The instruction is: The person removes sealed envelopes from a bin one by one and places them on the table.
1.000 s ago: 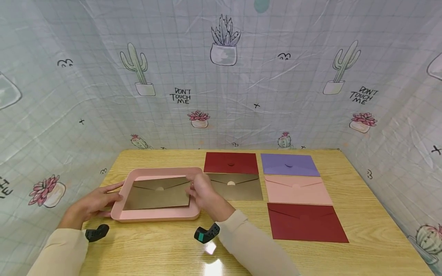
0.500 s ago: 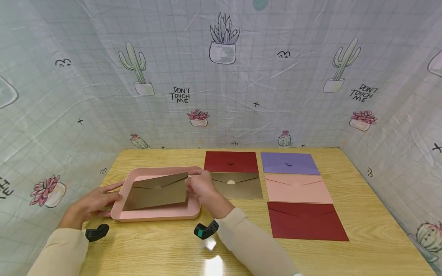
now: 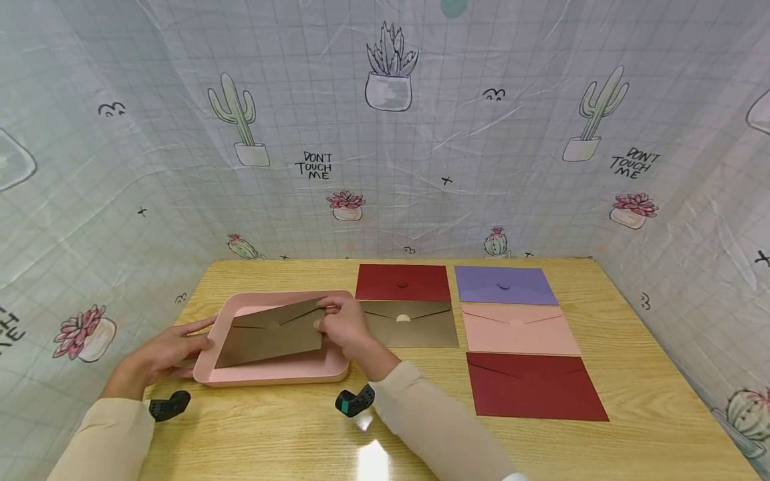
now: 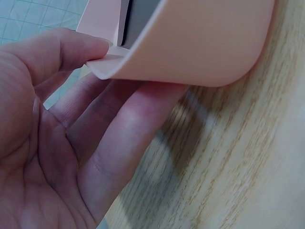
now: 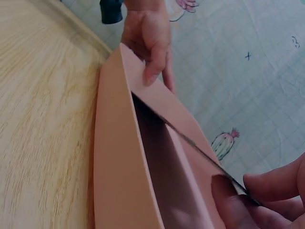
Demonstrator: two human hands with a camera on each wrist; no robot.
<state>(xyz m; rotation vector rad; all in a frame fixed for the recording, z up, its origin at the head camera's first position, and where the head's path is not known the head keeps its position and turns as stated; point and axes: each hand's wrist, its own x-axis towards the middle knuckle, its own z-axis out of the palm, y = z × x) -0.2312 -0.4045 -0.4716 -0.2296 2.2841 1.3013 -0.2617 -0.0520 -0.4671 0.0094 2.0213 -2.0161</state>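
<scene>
At the left of the table is a pink tray (image 3: 271, 382) with a bronze-brown envelope (image 3: 273, 334) in it. My right hand (image 3: 345, 327) pinches the envelope's right end between thumb and fingers and holds it raised. The envelope's left end stays low in the tray; the right wrist view shows the envelope (image 5: 190, 143) slanting up over the tray floor. My left hand (image 3: 165, 351) grips the tray's left end, thumb over the rim and fingers beneath, as the left wrist view shows beside the tray wall (image 4: 205, 43).
Right of the tray lie a dark red envelope (image 3: 403, 282), another bronze envelope (image 3: 415, 334), a purple envelope (image 3: 505, 286), a pink envelope (image 3: 520, 334) and a larger-looking red envelope (image 3: 535, 387). A patterned curtain (image 3: 445, 133) surrounds the wooden table (image 3: 271, 434).
The bronze envelope's right end has risen from the tray floor and moved slightly left with my right hand. My left hand keeps its place on the tray.
</scene>
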